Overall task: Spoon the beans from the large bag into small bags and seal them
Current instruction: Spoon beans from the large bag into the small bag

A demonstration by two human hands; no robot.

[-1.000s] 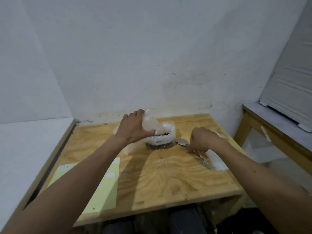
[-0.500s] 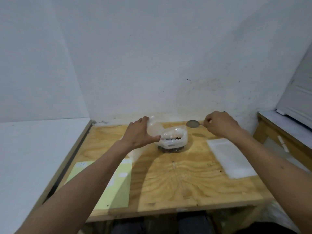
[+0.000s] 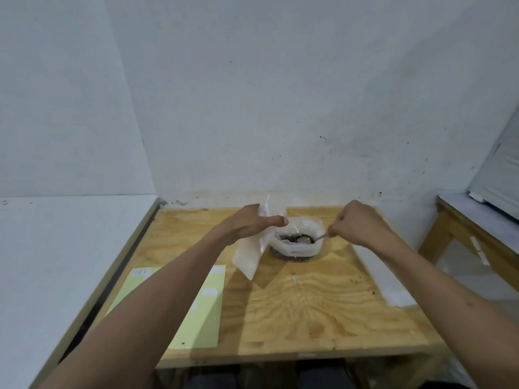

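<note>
The large clear bag stands open at the back middle of the wooden table, with dark beans in its bottom. My right hand is closed on a metal spoon whose bowl is down inside the large bag. My left hand pinches an empty small clear bag by its top, just left of the large bag; the small bag hangs down tilted, its lower corner at the table.
A pale yellow sheet with white labels lies at the table's front left, partly under my left forearm. A stack of flat small bags lies on the right side. A second wooden table stands to the right. White walls close the back and left.
My right hand lifted the spoon from the table, carried it over the large bag and lowered its bowl into the beans. My left hand raised the small bag beside the large bag.
</note>
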